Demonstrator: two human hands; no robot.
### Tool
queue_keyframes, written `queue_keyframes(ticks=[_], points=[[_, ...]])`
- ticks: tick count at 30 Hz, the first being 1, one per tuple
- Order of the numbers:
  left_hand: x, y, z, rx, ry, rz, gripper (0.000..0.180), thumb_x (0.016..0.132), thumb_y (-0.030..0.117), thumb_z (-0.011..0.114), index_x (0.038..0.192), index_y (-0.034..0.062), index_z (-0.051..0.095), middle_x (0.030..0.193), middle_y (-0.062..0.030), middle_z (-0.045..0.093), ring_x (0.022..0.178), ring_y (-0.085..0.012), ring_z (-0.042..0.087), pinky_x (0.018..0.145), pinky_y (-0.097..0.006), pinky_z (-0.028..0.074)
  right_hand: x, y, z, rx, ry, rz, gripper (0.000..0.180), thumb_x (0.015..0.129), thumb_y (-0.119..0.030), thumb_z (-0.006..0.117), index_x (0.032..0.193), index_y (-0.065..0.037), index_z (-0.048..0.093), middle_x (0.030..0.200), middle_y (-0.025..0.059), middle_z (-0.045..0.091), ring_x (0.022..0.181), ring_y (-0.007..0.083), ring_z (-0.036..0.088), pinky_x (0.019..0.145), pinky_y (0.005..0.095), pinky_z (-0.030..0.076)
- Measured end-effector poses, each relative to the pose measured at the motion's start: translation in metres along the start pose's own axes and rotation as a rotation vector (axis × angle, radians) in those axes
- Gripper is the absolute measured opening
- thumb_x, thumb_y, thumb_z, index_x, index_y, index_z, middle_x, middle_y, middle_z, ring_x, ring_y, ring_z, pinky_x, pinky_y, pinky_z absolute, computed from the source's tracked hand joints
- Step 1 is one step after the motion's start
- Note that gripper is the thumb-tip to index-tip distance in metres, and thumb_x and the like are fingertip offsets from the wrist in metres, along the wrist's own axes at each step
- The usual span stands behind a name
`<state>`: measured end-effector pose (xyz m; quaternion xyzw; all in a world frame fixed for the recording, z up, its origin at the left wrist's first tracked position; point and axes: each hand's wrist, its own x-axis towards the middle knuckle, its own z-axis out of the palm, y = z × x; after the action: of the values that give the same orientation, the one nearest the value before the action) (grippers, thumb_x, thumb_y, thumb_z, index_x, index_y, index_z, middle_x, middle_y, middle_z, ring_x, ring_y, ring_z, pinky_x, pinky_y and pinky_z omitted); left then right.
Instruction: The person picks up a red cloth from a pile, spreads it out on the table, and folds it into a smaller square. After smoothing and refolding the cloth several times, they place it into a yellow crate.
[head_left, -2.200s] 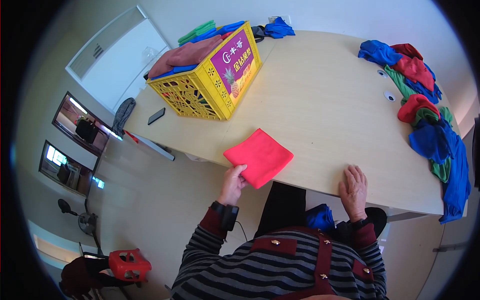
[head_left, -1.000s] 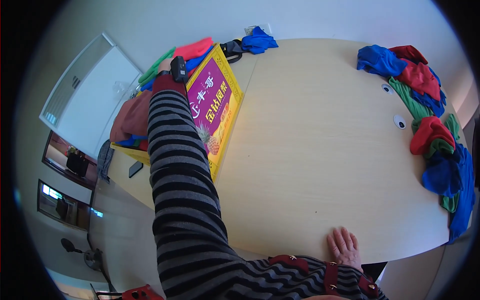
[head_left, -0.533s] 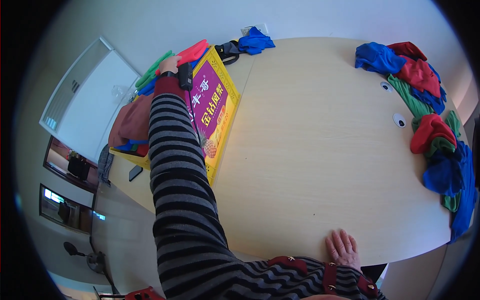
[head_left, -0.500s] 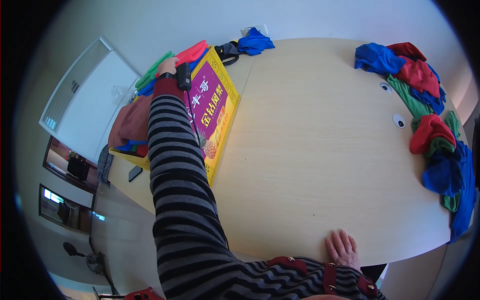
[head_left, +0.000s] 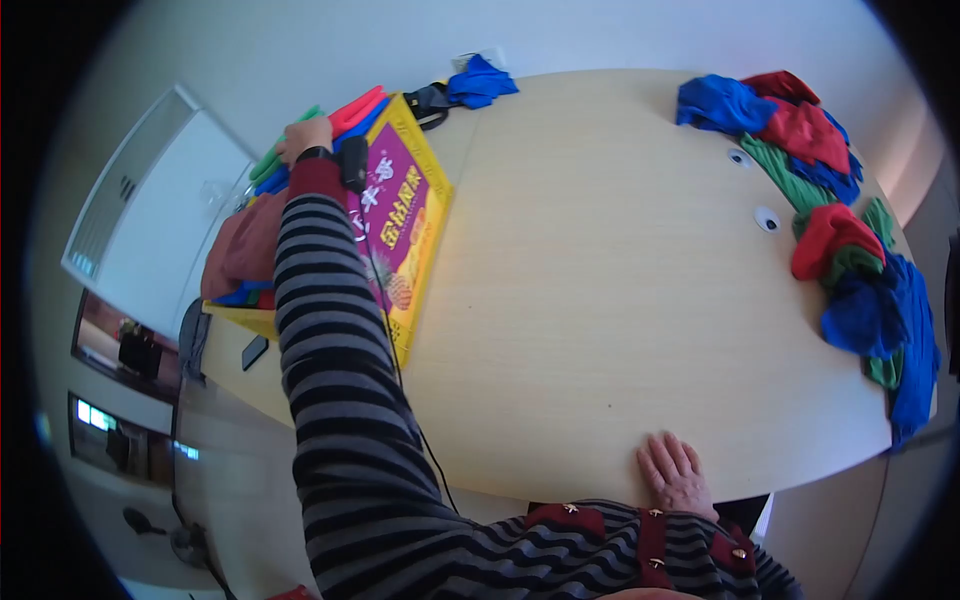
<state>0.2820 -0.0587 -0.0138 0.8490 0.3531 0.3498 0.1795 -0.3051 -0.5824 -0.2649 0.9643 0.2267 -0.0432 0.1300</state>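
Left hand [head_left: 305,138], grip unclear, is at cloths [head_left: 358,108] above a crate's [head_left: 430,172] lettered label [head_left: 397,225]; right hand [head_left: 677,480] lies spread

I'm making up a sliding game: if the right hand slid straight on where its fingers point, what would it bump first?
Maybe the blue cloth just past the yellow crate, after a long slide over the tabletop. The right hand points roughly there, but the picture bends, so I can't be sure.

Crate [head_left: 418,140] looks plastic, tbl [head_left: 580,280] smooth w/ wood-look finish, cloths [head_left: 242,242] matt.
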Motion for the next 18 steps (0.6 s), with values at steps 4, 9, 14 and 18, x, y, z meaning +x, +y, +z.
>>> queue_keyframes(ticks=[4,9,14,18], points=[[-0.038,0.005,-0.066,-0.165,0.162,0.454,0.055,0.085,0.037,0.060,0.126,0.0018,0.065,0.121,-0.0276,0.066,0.113,-0.0454,0.063,0.094,-0.052,0.052,0.003,0.015,-0.015,0.558,0.101,-0.090,0.091,0.090,-0.066,0.056,0.155,-0.005,0.035,0.162,0.0189,0.033,0.152,0.0381,0.026,0.124,0.0511,0.020],[-0.197,0.018,-0.014,-0.582,-0.525,0.865,0.026,0.097,0.024,0.065,0.107,0.0002,0.071,0.098,-0.0069,0.072,0.089,-0.0155,0.064,0.083,-0.029,0.051,-0.002,0.016,0.005,0.621,0.331,-0.111,0.093,0.092,-0.070,0.050,0.155,-0.002,0.034,0.162,0.0209,0.032,0.152,0.0392,0.025,0.124,0.0518,0.019],[-0.492,-0.045,-0.031,-0.637,-1.190,0.811,0.019,0.096,0.019,0.066,0.101,0.0014,0.072,0.086,-0.0031,0.069,0.078,-0.0101,0.061,0.073,-0.026,0.051,-0.012,0.018,0.017,0.666,0.375,-0.114,0.079,0.094,-0.057,0.058,0.150,-0.003,0.041,0.160,0.0191,0.036,0.150,0.0380,0.028,0.123,0.0505,0.022],[-0.570,-0.125,-0.089,-0.641,-1.260,0.721,0.012,0.095,0.012,0.067,0.099,0.0015,0.071,0.084,0.0000,0.066,0.075,-0.0080,0.058,0.071,-0.025,0.049,-0.012,0.045,0.020,0.788,0.406,-0.143,0.052,0.092,-0.038,0.067,0.132,-0.005,0.060,0.145,0.0163,0.053,0.139,0.0358,0.044,0.114,0.0485,0.035]])
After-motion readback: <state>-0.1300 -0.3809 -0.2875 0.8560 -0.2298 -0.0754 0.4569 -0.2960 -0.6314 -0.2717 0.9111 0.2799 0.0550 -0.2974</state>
